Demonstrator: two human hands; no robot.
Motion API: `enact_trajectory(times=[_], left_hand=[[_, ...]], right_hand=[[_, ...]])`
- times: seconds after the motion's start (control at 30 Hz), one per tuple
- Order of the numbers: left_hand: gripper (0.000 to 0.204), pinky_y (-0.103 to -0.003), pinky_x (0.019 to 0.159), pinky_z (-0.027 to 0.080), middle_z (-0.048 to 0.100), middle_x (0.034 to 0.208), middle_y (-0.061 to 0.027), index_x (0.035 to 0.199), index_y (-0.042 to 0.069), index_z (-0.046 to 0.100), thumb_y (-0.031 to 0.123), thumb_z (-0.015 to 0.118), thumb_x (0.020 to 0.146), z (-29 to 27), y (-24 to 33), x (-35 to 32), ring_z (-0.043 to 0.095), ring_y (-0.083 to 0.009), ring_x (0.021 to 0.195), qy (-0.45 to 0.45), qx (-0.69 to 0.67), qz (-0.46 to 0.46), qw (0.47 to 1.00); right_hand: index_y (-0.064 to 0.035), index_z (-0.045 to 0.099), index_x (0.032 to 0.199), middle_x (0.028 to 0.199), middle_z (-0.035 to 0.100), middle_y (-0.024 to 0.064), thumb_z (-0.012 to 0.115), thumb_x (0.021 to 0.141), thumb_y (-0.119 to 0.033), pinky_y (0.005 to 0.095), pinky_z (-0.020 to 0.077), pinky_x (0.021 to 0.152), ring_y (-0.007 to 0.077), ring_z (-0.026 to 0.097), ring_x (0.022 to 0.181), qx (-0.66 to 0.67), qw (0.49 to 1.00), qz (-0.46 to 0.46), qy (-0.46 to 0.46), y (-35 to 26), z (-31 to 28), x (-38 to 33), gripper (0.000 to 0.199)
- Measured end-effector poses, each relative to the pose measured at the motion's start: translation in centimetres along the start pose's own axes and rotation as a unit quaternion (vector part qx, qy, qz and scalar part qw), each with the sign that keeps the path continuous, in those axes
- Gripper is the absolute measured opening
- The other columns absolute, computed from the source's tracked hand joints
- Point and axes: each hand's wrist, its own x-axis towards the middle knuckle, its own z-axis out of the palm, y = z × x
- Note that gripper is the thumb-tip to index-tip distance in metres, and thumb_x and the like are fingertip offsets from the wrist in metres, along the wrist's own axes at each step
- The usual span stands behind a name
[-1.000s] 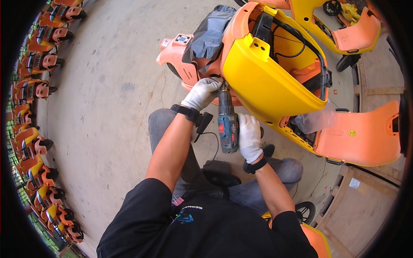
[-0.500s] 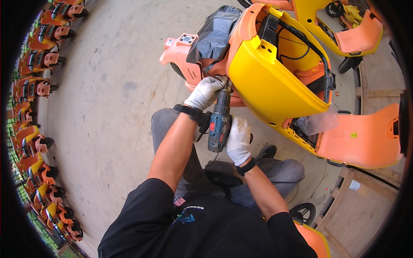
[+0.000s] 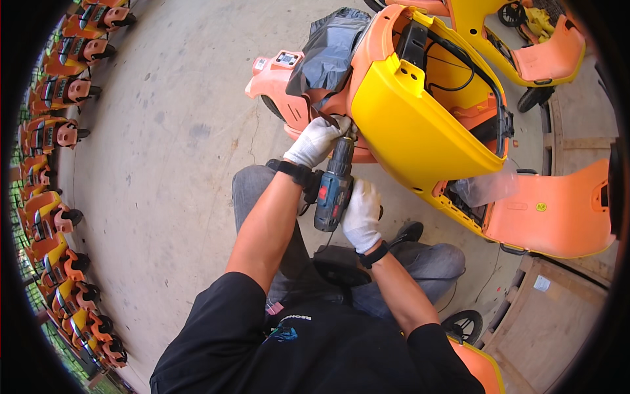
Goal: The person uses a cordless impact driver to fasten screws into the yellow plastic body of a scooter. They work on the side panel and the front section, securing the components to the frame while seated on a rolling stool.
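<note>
Gloved right hand [image 3: 362, 213] gripping cordless drill [image 3: 335, 187], left hand [image 3: 316, 141] steadying scooter panel [image 3: 420, 125]

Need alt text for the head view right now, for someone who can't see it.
A person in white work gloves drives a cordless drill into the joint between an orange scooter body and its yellow panel; the right hand grips the drill, the left hand steadies its tip. Rows of orange scooters line the concrete floor to the left.

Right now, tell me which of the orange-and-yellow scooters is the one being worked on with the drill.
The tipped scooter in front of the knees: the cordless drill points into it. The other scooters stand parked in a row along the left, out of reach.
</note>
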Motion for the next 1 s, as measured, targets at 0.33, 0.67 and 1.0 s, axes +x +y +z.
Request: enact_trajectory(times=[0.33,0.67,1.0], left_hand=[[0.021,-0.033,0.076,0.052,0.067,0.086,-0.0132,0.090,-0.006,0.063,0.012,0.054,0.093,1.0,2.1,-0.5,0.064,-0.0221,0.079,0.088,0.063,-0.080,0.991],[0.038,-0.035,0.074,0.050,0.064,0.085,-0.0135,0.092,-0.002,0.060,0.035,0.056,0.098,0.8,0.4,0.2,0.061,-0.0259,0.077,0.071,-0.300,-0.084,0.948],[0.070,-0.046,0.087,0.051,0.061,0.096,-0.0197,0.109,-0.007,0.056,0.060,0.055,0.091,0.3,1.1,0.1,0.062,-0.0323,0.090,0.082,-0.278,-0.100,0.952]], right_hand=[[-0.0018,0.055,0.100,0.088,0.058,0.0180,0.063,0.071,-0.002,0.0471,0.0429,0.073,0.0392,0.056,0.085,0.261,0.960,0.097,0.019,-1.0,3.2,-0.8,0.030],[-0.0032,0.054,0.093,0.082,0.058,0.0160,0.068,0.070,-0.005,0.0464,0.0428,0.069,0.0387,0.056,0.081,0.423,0.891,0.160,0.041,-3.2,4.4,-0.6,0.027],[-0.0046,0.053,0.087,0.077,0.058,0.0140,0.073,0.069,-0.008,0.0457,0.0427,0.066,0.0382,0.056,0.077,0.375,0.913,0.142,0.080,-4.0,4.9,-0.3,0.027]])
